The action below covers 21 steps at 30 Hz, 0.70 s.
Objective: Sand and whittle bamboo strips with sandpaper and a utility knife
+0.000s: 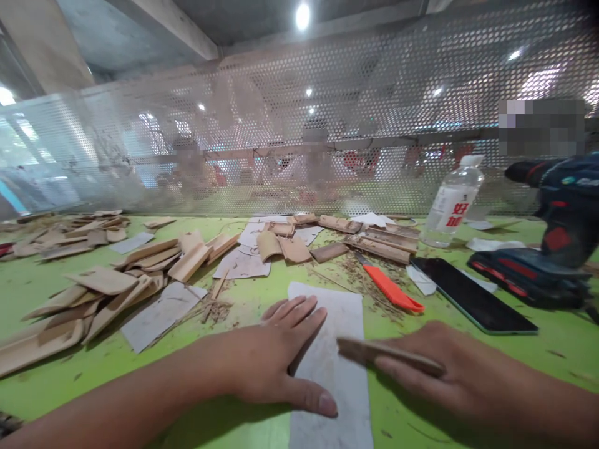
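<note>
A long white sheet (346,374) lies on the green table, with smudges on its surface. My left hand (281,349) rests flat across its left side, fingers spread and nothing held. At the sheet's right edge, my right hand (435,368) grips a thin brown bamboo piece (360,350) between thumb and fingers. The bamboo's free end points left over the sheet; whether it touches the paper I cannot tell. Beyond the hands lie an orange-handled utility knife (388,287) and several curved bamboo pieces (381,246), with brown shavings around them.
On the left are piles of cut bamboo (103,293) and a pale paper scrap (159,315). A phone (472,293), a cordless drill (556,237) and a clear bottle (452,202) stand or lie right. A perforated metal screen (281,137) closes the table's far edge (210,219).
</note>
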Each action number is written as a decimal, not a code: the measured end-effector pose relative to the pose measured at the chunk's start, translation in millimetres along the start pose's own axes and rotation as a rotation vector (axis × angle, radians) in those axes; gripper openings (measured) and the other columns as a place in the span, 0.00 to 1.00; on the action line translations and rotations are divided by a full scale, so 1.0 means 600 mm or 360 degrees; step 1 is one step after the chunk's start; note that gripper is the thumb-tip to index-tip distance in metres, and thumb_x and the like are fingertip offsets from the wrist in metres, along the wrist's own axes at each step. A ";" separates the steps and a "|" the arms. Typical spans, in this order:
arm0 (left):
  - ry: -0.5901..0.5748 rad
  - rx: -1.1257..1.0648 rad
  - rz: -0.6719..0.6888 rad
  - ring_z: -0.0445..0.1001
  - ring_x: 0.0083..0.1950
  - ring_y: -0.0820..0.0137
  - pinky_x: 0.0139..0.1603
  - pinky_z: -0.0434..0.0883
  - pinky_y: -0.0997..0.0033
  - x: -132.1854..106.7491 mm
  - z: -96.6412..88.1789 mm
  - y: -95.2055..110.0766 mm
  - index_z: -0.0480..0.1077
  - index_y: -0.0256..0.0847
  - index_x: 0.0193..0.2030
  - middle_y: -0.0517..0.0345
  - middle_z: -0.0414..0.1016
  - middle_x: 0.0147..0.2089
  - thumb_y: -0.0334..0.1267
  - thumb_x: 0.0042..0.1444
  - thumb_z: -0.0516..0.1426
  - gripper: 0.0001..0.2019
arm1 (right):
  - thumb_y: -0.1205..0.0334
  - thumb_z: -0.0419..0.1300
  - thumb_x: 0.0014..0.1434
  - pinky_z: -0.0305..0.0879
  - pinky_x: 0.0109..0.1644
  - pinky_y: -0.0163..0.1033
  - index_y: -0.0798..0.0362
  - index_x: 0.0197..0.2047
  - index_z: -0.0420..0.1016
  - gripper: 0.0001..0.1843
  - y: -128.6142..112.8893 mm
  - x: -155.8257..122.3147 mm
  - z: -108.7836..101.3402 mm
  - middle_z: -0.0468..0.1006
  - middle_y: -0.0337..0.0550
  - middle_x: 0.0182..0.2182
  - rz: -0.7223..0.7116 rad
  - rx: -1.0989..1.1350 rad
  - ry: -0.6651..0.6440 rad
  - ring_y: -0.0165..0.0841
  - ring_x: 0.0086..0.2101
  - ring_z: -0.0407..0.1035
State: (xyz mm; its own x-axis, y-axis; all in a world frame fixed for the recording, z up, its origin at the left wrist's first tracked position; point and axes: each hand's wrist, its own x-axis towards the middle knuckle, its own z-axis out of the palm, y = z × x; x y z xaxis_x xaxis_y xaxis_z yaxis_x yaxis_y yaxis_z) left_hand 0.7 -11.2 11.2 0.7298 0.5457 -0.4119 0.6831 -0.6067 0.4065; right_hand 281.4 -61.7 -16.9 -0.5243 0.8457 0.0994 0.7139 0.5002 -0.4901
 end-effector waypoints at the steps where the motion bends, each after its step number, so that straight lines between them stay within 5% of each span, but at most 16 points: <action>1: 0.0001 0.0000 -0.0007 0.27 0.79 0.44 0.76 0.44 0.39 0.000 0.000 0.000 0.33 0.39 0.80 0.46 0.22 0.79 0.75 0.55 0.56 0.61 | 0.46 0.51 0.72 0.61 0.26 0.34 0.49 0.34 0.81 0.24 0.006 0.002 -0.002 0.76 0.37 0.21 0.0021 -0.0053 -0.0009 0.31 0.21 0.68; 4: 0.0001 0.0009 -0.0013 0.28 0.79 0.43 0.75 0.45 0.37 0.000 -0.001 0.001 0.32 0.40 0.80 0.46 0.22 0.79 0.75 0.55 0.55 0.61 | 0.47 0.48 0.73 0.66 0.30 0.38 0.50 0.41 0.82 0.25 0.021 0.009 -0.006 0.81 0.43 0.27 0.0102 -0.0170 0.0016 0.36 0.26 0.73; 7: 0.0014 0.0008 0.0001 0.27 0.79 0.43 0.75 0.46 0.37 -0.001 0.000 0.000 0.32 0.40 0.80 0.46 0.21 0.79 0.76 0.55 0.55 0.60 | 0.50 0.49 0.73 0.74 0.39 0.41 0.47 0.59 0.78 0.22 0.020 0.008 0.002 0.86 0.46 0.40 0.0014 -0.0131 -0.0016 0.39 0.34 0.79; 11: 0.0007 0.0010 0.0000 0.27 0.78 0.43 0.75 0.45 0.38 -0.001 0.001 0.001 0.32 0.39 0.80 0.45 0.21 0.79 0.76 0.55 0.55 0.61 | 0.51 0.49 0.73 0.75 0.56 0.49 0.43 0.72 0.64 0.27 0.013 0.002 0.015 0.78 0.47 0.61 -0.0051 -0.0126 0.0014 0.44 0.50 0.79; 17: 0.0020 0.0027 -0.0008 0.28 0.79 0.43 0.75 0.46 0.38 -0.001 -0.001 0.005 0.32 0.38 0.80 0.45 0.22 0.79 0.76 0.56 0.54 0.60 | 0.48 0.47 0.74 0.72 0.60 0.52 0.43 0.73 0.62 0.29 0.029 0.008 0.016 0.74 0.47 0.64 0.0012 -0.0173 0.0009 0.46 0.56 0.76; 21: 0.0017 0.0020 -0.0012 0.27 0.79 0.43 0.75 0.45 0.37 0.000 0.001 0.003 0.33 0.38 0.80 0.45 0.21 0.79 0.76 0.55 0.54 0.60 | 0.49 0.48 0.74 0.77 0.51 0.44 0.38 0.71 0.66 0.26 0.009 0.004 0.011 0.83 0.42 0.55 -0.0025 -0.0015 -0.0041 0.41 0.45 0.81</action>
State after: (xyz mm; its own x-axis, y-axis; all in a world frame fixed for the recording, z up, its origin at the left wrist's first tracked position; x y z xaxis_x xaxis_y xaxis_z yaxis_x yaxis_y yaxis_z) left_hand 1.7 -12.6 11.7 0.7248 0.5563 -0.4064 0.6883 -0.6097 0.3931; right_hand 280.8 -58.4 -25.2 -0.5474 0.8326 0.0847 0.7095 0.5154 -0.4806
